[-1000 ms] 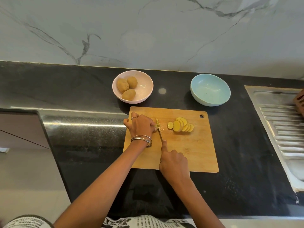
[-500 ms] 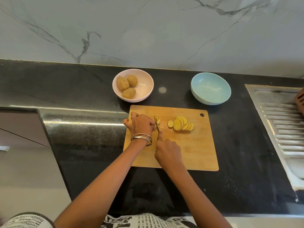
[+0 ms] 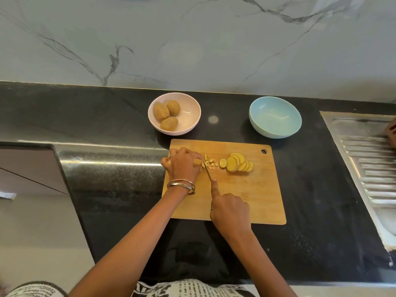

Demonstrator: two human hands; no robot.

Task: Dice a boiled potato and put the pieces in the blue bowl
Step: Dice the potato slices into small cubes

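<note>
Several yellow potato slices [image 3: 237, 164], fanned

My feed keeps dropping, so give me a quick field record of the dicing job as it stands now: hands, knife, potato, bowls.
left hand: fingers curled, holding potato strips down on the cutting board
right hand: grips the knife, index finger along its spine
diced pieces: small pile right of the blade
slices: uncut, fanned further right
blue bowl: empty
pink bowl: three whole potatoes
</note>
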